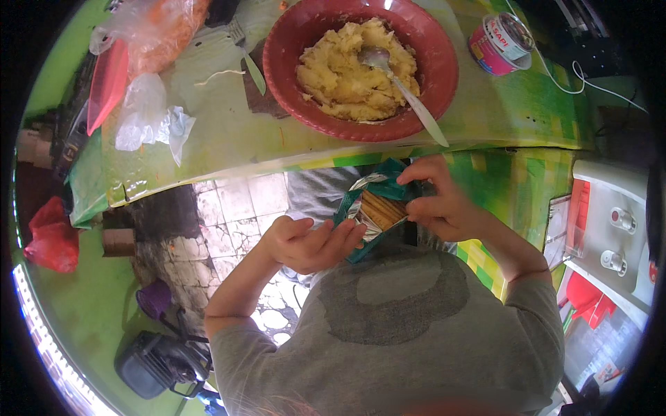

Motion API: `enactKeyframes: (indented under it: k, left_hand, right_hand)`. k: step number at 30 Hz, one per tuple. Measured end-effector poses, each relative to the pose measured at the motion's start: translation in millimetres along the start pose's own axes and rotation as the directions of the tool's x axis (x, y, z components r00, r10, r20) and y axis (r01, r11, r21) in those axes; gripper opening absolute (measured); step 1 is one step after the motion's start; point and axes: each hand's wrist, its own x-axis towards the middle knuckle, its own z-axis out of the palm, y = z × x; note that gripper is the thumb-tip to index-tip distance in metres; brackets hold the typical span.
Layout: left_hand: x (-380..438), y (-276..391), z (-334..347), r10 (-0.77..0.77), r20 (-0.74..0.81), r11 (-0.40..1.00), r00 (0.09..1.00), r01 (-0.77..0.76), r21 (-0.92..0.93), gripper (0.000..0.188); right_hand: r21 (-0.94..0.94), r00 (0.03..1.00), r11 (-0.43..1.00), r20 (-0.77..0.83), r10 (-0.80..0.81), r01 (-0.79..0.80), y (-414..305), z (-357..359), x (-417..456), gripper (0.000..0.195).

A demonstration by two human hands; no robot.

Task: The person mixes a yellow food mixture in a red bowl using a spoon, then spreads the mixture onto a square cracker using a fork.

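In front of my chest, below the table's edge, is an opened green foil packet with a silvery lining. A row of golden-brown biscuits shows through its torn top. My left hand supports the packet's near left side, fingers curled against the foil. The thumb and fingers of my right hand grip the packet's right edge. On the table beyond, a red bowl holds a yellow mashed mixture. A metal spoon rests in the mash, its handle over the near rim.
Left on the table are a fork, a green-handled utensil, a clear plastic bag and a bag of orange food. A pink labelled tub and a white cable lie right. A white twin-tub washing machine stands far right.
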Motion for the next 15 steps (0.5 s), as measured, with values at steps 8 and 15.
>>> enactKeyframes:
  k: [8, 15]
  left_hand:
    - [-29, 19, 8, -0.242, 0.156, 0.95, 0.958, 0.266, -0.163, 0.022]
    - [-1, 1, 28, -0.27, 0.31, 0.679, 0.912, 0.409, -0.61, 0.028]
  right_hand:
    - [0.084, 0.988, 0.985, 0.006, 0.154, -0.154, 25, 24, -24, 0.01]
    - [-0.035, 0.977, 0.979, 0.062, 0.205, -0.203, 26, 13, 19, 0.015]
